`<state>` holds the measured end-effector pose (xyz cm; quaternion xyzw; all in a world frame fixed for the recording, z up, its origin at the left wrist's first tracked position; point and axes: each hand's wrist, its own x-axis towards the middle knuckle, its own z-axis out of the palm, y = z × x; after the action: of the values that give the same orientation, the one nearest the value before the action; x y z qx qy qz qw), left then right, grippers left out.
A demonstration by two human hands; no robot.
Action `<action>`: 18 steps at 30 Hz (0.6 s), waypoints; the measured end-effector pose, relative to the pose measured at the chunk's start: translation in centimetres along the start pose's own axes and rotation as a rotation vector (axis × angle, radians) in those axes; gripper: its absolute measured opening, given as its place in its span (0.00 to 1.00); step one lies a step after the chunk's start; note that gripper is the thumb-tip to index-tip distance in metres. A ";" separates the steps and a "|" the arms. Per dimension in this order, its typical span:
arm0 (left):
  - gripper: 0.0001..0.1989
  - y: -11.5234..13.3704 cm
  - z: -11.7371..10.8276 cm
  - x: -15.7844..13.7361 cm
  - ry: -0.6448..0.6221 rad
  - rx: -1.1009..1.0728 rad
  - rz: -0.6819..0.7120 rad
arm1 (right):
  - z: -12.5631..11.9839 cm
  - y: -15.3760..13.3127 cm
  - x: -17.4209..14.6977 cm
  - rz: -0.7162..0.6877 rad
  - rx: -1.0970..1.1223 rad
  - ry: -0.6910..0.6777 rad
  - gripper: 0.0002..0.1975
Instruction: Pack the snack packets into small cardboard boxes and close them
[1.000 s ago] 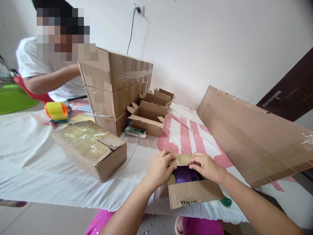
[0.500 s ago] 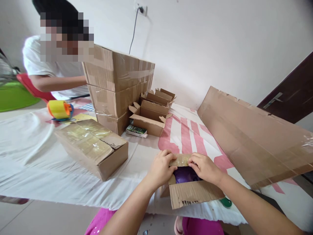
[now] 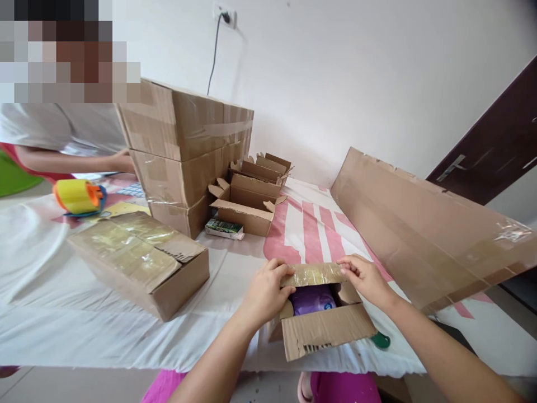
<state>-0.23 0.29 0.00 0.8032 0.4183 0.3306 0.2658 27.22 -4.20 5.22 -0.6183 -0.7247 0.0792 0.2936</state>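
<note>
A small open cardboard box (image 3: 323, 330) sits at the near edge of the table, its near flap folded down toward me. Inside lies a purple item (image 3: 314, 300). My left hand (image 3: 265, 291) holds the left end of the taped far flap (image 3: 312, 273), fingers curled over it. My right hand (image 3: 366, 277) pinches the right end of the same flap. The flap stands partly over the purple item.
A taped shut box (image 3: 142, 263) lies to the left. Stacked large boxes (image 3: 184, 151) and small open boxes (image 3: 247, 204) stand behind, with a green packet (image 3: 224, 228). A long cardboard sheet (image 3: 423, 224) leans at right. A yellow tape dispenser (image 3: 79, 196) and another person (image 3: 71, 140) are at far left.
My right hand has shifted from the middle of the flap to its right end. The purple item shows more. The view has shifted, and the other person has moved closer.
</note>
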 end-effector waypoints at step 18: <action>0.13 -0.3 0.0 0.0 0.034 -0.075 0.006 | -0.4 6.6 -11.7 0.202 0.250 0.423 0.07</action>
<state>-0.42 0.41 -0.20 0.7883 0.4075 0.3604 0.2875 33.78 -13.82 -1.44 -0.6491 -0.5666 0.0660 0.5032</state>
